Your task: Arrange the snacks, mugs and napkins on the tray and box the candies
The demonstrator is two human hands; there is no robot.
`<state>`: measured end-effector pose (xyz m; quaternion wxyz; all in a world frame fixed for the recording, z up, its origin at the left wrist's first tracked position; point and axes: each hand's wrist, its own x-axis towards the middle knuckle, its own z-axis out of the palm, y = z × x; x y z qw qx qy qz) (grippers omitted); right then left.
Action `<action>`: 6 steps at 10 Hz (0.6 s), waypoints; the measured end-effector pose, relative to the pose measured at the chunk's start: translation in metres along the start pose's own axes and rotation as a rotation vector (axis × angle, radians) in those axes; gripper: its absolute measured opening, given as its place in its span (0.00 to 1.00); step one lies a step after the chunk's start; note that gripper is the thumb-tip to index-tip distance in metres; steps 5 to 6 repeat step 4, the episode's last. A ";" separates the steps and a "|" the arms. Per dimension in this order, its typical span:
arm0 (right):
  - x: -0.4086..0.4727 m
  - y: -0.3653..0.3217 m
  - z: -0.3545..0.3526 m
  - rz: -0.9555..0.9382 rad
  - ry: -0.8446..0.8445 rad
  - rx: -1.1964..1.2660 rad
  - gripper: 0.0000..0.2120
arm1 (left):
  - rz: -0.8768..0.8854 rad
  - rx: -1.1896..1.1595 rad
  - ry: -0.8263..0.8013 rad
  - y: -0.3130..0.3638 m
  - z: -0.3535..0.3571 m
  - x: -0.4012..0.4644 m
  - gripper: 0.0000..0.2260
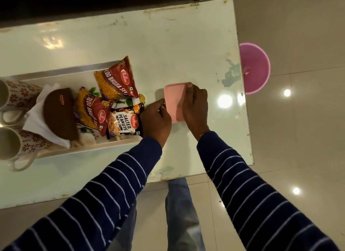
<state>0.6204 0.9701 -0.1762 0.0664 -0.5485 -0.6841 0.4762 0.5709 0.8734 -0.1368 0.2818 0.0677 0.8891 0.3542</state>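
Your table [130, 36] carries the tray [61, 71] on its left side, already loaded with mugs [13, 99], napkins [40, 123] and snack packets [115, 80], so boxing the candies remains. The pink box [174, 99] sits just right of it, lid on. Your right hand [196, 105] grips its right edge and your left hand [155, 120] curls round the left corner, likely pressing the lid shut.

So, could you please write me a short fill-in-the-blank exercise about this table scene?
1. Both hands hold a box with a ____ lid.
2. The left hand partly covers a packet labelled Salted ____.
3. The tray holds ____ mugs.
4. The pink bucket stands on the ____.

Answers: pink; Peanuts; two; floor
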 end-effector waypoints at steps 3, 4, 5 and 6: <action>-0.039 -0.094 -0.049 -0.236 0.197 -0.219 0.19 | 0.221 -0.120 0.031 0.054 -0.113 -0.014 0.19; -0.060 -0.143 -0.066 -0.368 0.217 -0.248 0.18 | 0.307 -0.025 0.066 0.080 -0.169 -0.019 0.21; -0.060 -0.143 -0.066 -0.368 0.217 -0.248 0.18 | 0.307 -0.025 0.066 0.080 -0.169 -0.019 0.21; -0.060 -0.143 -0.066 -0.368 0.217 -0.248 0.18 | 0.307 -0.025 0.066 0.080 -0.169 -0.019 0.21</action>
